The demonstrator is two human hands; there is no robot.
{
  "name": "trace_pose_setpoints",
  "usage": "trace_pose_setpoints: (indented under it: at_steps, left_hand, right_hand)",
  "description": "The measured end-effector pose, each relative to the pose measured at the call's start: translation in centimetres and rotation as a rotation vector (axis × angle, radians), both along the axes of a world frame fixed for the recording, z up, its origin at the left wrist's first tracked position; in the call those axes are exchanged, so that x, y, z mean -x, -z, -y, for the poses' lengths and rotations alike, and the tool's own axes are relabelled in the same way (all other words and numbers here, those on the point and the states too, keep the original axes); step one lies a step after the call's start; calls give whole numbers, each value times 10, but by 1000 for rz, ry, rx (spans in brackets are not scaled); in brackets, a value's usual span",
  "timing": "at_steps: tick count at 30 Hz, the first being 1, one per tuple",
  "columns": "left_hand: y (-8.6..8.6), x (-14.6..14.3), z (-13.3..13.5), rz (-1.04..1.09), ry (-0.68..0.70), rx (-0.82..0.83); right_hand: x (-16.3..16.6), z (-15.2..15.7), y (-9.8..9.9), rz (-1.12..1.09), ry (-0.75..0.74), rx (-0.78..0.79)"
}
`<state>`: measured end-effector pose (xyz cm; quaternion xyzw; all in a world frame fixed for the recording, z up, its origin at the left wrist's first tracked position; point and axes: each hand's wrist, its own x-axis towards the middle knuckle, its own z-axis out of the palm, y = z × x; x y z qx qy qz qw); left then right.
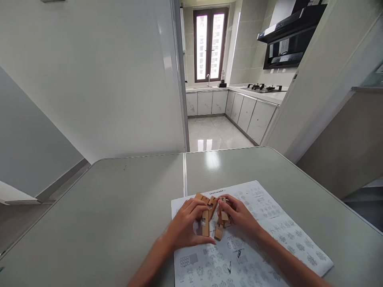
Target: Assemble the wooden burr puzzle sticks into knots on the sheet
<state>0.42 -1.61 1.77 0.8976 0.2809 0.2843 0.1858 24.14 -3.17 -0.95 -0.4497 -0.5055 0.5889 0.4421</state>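
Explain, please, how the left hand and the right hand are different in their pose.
The left hand spreads its thumb away from its fingers; the right hand pinches a marked wooden piece. The left hand extends from the lower left, the right hand from the lower right. Both are bare and above the printed paper.

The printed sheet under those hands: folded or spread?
Spread: the printed sheet lies open on the table beneath wooden pieces, its diagrams facing up.

Bare left hand [186, 220], slim fingers [196, 203], bare left forearm [153, 258] behind it, bare right hand [239, 213], uncovered right forearm [283, 256] behind it
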Motion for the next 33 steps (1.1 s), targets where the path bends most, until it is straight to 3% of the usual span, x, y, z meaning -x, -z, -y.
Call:
trace_pose_setpoints:
  at_steps: [19, 25, 33]
  left_hand:
    - [4, -2, 4, 6, -50, 60]
    - [10, -1, 6, 43, -138, 90]
    - [6, -2, 4, 72, -112, 55]
  right_hand:
    - [-4, 3, -7, -113, 5, -31]
    - [-5, 3, -6, -127, 10, -2]
    - [-7, 2, -5, -197, -7, 5]
